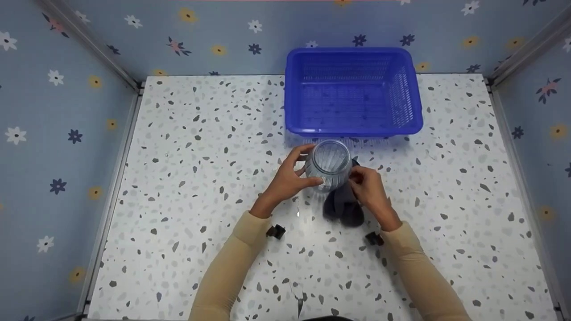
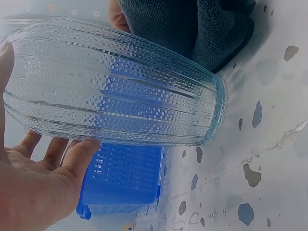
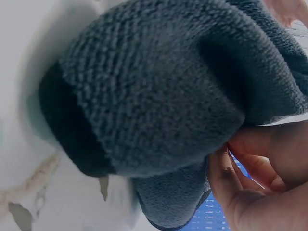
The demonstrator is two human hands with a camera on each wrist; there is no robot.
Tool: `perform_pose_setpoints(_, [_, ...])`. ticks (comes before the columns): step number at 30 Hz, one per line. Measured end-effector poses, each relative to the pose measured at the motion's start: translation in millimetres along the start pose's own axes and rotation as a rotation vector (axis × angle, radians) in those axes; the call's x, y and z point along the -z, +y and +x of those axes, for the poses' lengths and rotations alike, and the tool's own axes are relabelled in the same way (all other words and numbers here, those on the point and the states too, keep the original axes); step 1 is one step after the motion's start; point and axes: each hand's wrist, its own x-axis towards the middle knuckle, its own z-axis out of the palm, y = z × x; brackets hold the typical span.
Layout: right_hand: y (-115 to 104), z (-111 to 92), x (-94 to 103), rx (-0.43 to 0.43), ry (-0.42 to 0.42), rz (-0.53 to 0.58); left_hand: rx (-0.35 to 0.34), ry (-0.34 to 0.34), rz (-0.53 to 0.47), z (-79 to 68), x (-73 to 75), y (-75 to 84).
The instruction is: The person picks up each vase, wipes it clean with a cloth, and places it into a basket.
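Angling inward, hands [image 1: 289, 179] [image 1: 370, 187] grip glass jar [image 1: 330, 167] (left) and dark cloth [image 1: 344, 206] (right).

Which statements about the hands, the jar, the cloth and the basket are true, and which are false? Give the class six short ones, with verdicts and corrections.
1. The left hand holds a glass jar. True.
2. The blue basket stands on the near side of the jar. False: it stands on the far side.
3. The right hand grips the basket's rim. False: it pinches a dark cloth.
4. The cloth is stuffed inside the jar. False: it is outside, beside the jar.
5. The jar is see-through. True.
6. Both sleeves are tan. True.
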Motion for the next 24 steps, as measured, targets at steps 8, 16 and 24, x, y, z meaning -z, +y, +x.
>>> perform_pose_setpoints(8, [0, -1, 1.5, -0.003, 0.015, 0.053, -0.005, 0.005, 0.007, 1.2, 0.3, -2.6])
perform_pose_setpoints(16, [-21, -10, 18.0, 0.044, 0.105, 0.152, -0.003, 0.005, 0.002, 1.5, 0.8, -2.9])
perform_pose_setpoints(24, [-51, -15, 34.3, 0.136, 0.200, 0.236, -0.010, -0.001, 0.007, 1.0, 1.4, -3.0])
